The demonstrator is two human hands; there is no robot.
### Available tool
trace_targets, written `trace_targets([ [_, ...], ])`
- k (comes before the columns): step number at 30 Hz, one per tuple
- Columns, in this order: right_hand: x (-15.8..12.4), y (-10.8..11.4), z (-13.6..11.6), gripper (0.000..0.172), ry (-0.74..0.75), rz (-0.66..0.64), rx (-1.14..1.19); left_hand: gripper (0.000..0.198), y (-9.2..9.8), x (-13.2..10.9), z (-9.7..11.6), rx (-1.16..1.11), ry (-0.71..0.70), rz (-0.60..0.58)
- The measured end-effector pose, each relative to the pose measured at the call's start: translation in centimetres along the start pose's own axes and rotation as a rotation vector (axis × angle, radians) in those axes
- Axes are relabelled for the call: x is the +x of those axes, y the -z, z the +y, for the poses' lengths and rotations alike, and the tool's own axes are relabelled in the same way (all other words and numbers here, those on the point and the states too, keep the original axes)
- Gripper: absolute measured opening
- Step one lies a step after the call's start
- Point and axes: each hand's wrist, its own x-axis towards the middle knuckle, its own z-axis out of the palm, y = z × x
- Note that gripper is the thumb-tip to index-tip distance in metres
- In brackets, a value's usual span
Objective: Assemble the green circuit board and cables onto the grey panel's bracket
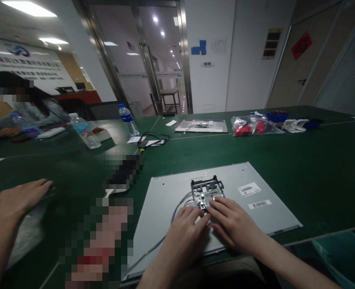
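Pale grey metal under two bare hands: a flat panel (pixel 156 208) lying on the green table (pixel 285 160), and on it, near the middle, a small black-framed unit (pixel 207 188). Left hand (pixel 187 224) at the near edge of the unit, thumb and forefinger bent close together; right hand (pixel 234 220) just beside, fingers laid over the near right part. Narrow gap between the fingertips of both hands; cannot tell about any small part pinched there, because of the fingers in front.

Perhaps, with too strong a press, a bend or a crack in the little board (pixel 217 193); perhaps also a sideways slip of the unit, if not fastened to the panel. Another possible trouble: a pull on the grey cable (pixel 149 252) by the left forearm (pixel 162 261), very near to it, and so a loosened connection.

Smooth and plain, this sheet, with small dark dots (pixel 242 170) toward the far corners and two white labels (pixel 249 189) at the right. Much denser, the unit: black open frame at the far side, greenish board and bright metal pieces nearer.
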Motion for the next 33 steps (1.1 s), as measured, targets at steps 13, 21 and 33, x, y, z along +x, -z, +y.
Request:
trace_targets([
  [13, 0.0, 0.1, -0.1, 0.048, -0.033, -0.046, 0.02, 0.031, -0.6, 0.2, 0.5, -0.118, -0.026, -0.082],
  [21, 0.0, 0.2, -0.1, 0.047, -0.029, -0.018, 0.019, 0.029, -0.7, 0.3, 0.3, -0.118, -0.064, -0.082],
  [33, -0.1, -0.1, 0.0, 0.048, -0.024, -0.027, 0.017, 0.029, -1.5, 0.1, 0.2, -0.148, -0.092, -0.078],
])
